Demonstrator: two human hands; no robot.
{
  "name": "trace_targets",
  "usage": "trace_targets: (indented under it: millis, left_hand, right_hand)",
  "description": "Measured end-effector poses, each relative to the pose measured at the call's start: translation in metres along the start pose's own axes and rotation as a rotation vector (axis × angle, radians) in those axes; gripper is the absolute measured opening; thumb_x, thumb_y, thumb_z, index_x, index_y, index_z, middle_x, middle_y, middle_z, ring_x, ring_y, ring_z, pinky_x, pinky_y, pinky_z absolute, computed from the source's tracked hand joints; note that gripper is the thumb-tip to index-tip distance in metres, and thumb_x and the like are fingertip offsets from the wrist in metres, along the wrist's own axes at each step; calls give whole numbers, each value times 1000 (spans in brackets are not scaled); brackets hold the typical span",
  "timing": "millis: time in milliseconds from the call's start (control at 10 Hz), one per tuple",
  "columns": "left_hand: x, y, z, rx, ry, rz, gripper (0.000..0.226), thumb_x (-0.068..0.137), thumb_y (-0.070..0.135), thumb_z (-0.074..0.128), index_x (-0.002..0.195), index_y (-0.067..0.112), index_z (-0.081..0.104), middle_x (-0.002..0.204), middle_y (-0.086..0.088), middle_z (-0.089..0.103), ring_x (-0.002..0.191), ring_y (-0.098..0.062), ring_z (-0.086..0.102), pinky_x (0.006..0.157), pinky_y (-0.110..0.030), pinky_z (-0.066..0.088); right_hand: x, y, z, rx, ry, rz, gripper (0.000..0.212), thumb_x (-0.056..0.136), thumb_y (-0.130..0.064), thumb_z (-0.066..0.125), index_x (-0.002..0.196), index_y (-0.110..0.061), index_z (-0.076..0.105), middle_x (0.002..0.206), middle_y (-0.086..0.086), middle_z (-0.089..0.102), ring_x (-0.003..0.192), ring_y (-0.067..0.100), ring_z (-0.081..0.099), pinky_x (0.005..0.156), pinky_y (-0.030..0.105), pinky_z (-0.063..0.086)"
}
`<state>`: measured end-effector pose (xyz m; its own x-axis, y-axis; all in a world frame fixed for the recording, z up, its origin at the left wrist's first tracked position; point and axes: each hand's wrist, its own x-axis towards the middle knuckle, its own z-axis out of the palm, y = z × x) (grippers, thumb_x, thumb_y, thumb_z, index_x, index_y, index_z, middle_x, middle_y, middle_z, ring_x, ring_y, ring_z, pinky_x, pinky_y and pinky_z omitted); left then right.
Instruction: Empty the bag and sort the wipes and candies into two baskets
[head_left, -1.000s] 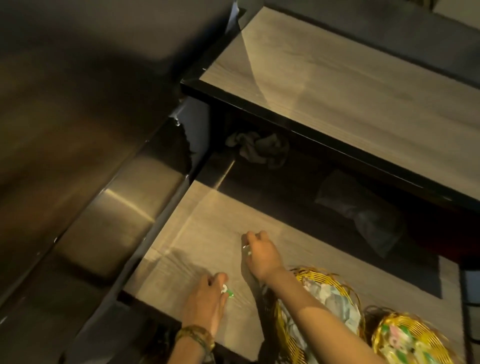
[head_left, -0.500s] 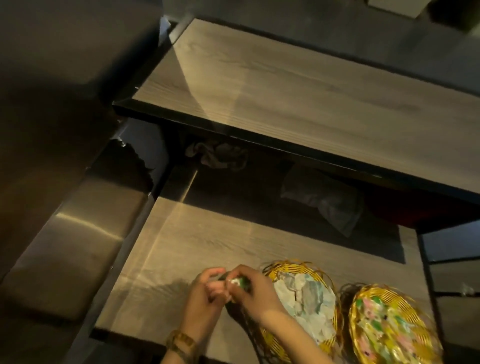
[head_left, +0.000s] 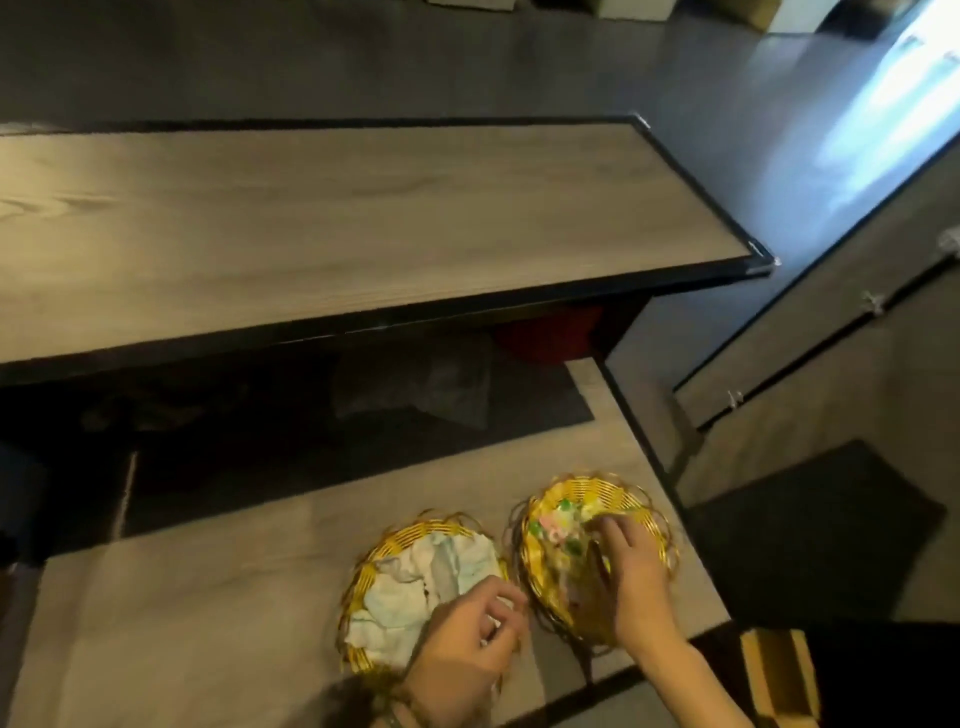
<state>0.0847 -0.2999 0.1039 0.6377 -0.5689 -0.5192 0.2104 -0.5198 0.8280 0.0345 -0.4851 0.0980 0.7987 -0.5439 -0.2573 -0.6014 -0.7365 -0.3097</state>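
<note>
Two yellow wicker baskets stand side by side on a low wooden board (head_left: 208, 597). The left basket (head_left: 363, 582) holds pale crumpled wipes (head_left: 431, 571). The right basket (head_left: 649, 514) holds colourful candies (head_left: 556, 525). My right hand (head_left: 628, 577) reaches into the right basket, fingers down among the candies; whether it holds one is hidden. My left hand (head_left: 467, 634) hovers at the near edge of the left basket, its fingers curled around a small white piece. A grey crumpled bag (head_left: 415, 384) lies in shadow beyond the baskets, under the higher table.
A long wooden table (head_left: 363, 223) with a black edge overhangs the far side of the board. Under its right end sits a red object (head_left: 550, 332). A dark mat (head_left: 815, 530) and a wooden block (head_left: 779, 670) lie to the right.
My hands were together left of the baskets, holding a small green-and-white item. They have since parted: the right went into the candy basket, the left to the wipes basket. The view swung right.
</note>
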Motion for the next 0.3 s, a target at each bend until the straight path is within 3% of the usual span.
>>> trace_targets:
  millis: [100,200,300]
  left_hand:
    - [-2,-1,19,-79,-42,-62,29,84,6,53,76,32,62,66,8,66,50,6,57,62,-16,46]
    - [-8,2,10,-112,-13,-54,25,85,1,50,77,20,65,65,0,67,46,5,56,52,-11,45]
    - [-17,16,-19,-163,146,23,20,89,0,54,78,13,66,61,0,70,55,-4,60,50,-12,45]
  right_hand:
    - [0,7,9,-64,-161,-32,40,94,-26,44,133,-18,41,144,5,37,132,23,31,110,35,28]
    - [-4,12,7,-124,-30,-110,44,93,-33,46,135,-21,41,145,2,39,136,24,29,109,39,28]
    - [0,5,-12,260,50,-81,23,93,-29,47,111,-22,59,117,-2,58,111,15,52,93,32,42]
